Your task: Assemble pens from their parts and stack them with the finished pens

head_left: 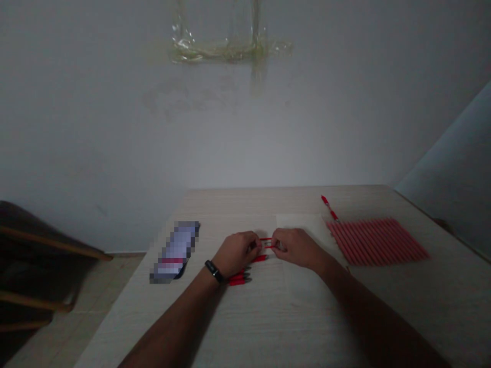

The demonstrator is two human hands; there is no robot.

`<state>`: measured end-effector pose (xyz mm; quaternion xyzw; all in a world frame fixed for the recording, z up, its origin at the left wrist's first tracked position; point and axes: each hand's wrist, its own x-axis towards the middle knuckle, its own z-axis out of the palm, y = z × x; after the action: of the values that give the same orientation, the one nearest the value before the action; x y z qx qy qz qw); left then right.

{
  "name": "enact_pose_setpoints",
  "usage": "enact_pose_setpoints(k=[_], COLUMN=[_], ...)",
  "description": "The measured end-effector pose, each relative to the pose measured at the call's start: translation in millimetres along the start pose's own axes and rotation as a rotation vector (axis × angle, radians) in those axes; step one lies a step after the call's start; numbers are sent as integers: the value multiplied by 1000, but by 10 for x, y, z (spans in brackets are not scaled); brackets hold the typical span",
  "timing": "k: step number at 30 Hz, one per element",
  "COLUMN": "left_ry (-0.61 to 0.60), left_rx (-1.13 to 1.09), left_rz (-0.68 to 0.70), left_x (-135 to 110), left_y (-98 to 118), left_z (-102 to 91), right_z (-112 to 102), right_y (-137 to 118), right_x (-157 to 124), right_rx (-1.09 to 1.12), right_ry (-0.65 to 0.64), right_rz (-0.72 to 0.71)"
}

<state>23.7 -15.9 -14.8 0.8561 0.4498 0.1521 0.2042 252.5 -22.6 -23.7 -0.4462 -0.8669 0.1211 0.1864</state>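
Both hands meet at the middle of a pale wooden table [268, 317]. My left hand [236, 253], with a dark band on its wrist, is closed around one end of a red pen [266, 243]. My right hand [295, 247] pinches the other end of the same pen. Under and beside the left hand lie several more red pens [240, 278] with dark tips. To the right, a flat row of several red pen barrels [378, 240] lies side by side, and one whole red pen [329, 207] rests just behind it.
A blurred-out flat object [175, 252] lies on the table's left part. A white sheet [299, 222] is beneath the hands' far side. A dark chair with wooden rails [34, 266] stands off the left edge. A grey wall [245, 128] rises behind.
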Motion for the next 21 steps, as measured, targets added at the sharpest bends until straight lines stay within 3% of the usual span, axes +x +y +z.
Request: enact_pose_setpoints(k=[6, 15, 21], left_ry=[-2, 25, -37], left_rx=[-51, -233, -151], left_rz=[36, 13, 70], left_x=[10, 17, 4], left_y=[28, 19, 4], left_z=[50, 50, 76], right_z=[90, 57, -80], right_y=[6, 5, 100], right_x=[12, 6, -1], right_rx=[73, 79, 78], right_ry=[7, 54, 108], right_rz=[-112, -52, 1])
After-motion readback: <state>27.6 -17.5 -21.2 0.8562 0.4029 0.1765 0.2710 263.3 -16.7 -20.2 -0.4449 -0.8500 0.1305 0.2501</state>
